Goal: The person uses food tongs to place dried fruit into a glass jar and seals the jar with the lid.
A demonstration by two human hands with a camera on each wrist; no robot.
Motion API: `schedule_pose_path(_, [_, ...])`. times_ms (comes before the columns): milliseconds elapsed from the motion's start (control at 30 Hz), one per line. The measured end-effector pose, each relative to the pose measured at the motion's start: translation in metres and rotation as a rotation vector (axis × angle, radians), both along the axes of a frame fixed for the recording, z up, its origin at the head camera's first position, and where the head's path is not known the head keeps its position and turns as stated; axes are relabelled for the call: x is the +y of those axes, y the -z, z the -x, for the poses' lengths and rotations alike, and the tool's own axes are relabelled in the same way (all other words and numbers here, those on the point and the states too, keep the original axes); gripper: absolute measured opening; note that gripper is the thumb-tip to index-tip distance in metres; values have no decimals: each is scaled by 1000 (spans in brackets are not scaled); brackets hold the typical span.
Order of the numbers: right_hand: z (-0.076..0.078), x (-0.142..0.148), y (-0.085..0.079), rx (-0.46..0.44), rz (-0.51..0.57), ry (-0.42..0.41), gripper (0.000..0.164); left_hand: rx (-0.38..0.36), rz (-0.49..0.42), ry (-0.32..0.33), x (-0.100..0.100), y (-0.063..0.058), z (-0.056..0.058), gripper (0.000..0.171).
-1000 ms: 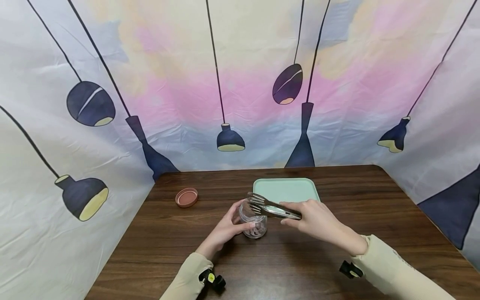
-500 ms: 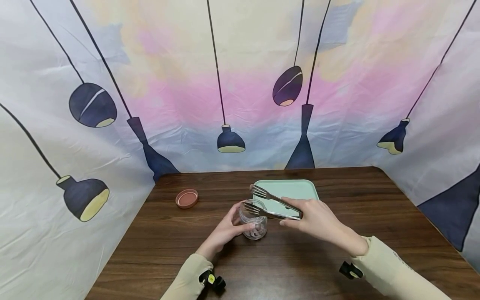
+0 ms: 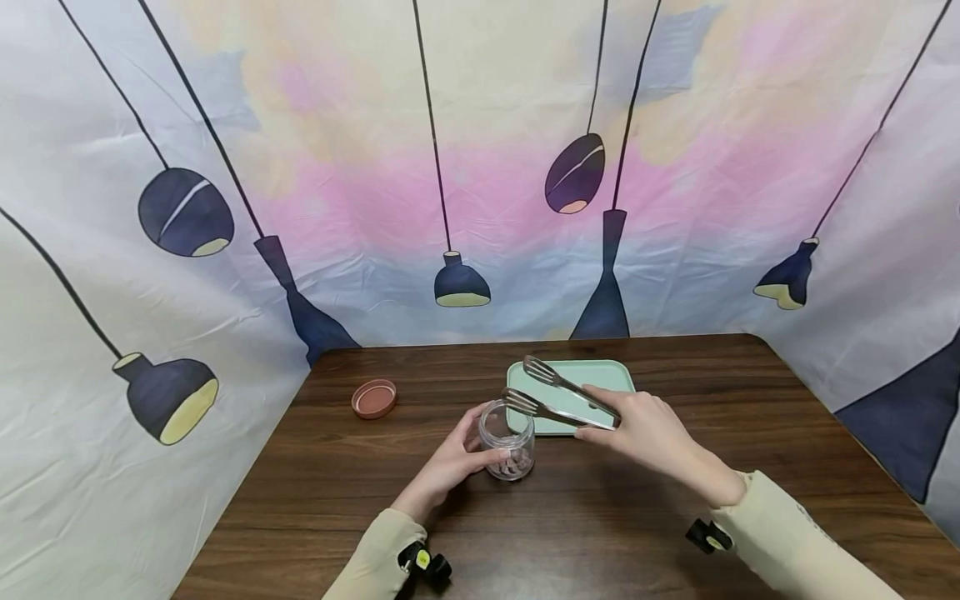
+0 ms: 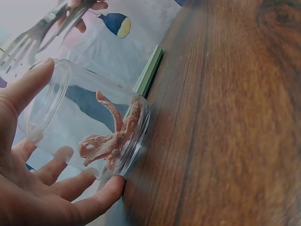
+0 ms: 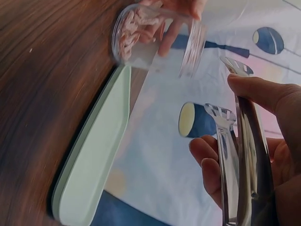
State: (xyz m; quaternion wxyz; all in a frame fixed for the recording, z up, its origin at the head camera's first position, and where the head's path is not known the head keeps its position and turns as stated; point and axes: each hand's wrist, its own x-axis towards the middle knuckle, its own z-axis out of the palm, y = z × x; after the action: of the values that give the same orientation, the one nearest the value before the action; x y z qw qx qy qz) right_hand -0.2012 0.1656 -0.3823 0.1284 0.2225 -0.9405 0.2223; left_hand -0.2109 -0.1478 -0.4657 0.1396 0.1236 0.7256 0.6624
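Note:
My left hand [image 3: 453,454] grips a clear jar [image 3: 517,458] from its left side, thumb across the front. Pinkish-brown dried strips [image 4: 115,136] lie at the bottom of the jar, as the left wrist view shows. No lid covers its mouth. In my right hand [image 3: 645,429] is a pair of metal tongs [image 3: 566,417] with slotted, fork-like ends, held between thumb and fingers. The two arms of the tongs are spread apart, right of and above the jar, over the near left part of a mint-green tray [image 5: 91,155]. I see nothing between their tips.
A reddish-brown round lid [image 3: 373,398] lies on the wooden table [image 3: 315,483], left of the jar and farther back. The tray sits behind and right of the jar. A patterned cloth [image 3: 360,167] hangs directly behind the table's far edge.
The tongs, closed together over the jar's mouth a second ago, have spread apart and moved right and up, off the jar toward the tray. The left hand and jar stay put.

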Motion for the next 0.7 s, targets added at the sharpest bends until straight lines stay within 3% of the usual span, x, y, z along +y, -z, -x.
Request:
schedule_pose_path(267, [8,21,1,-87,-10,70,73,6,-7,5,0,0,0,78])
schedule_pose_path(700, [27,59,13,-97,7,184,76,3,-1,12,-1,0,0,77])
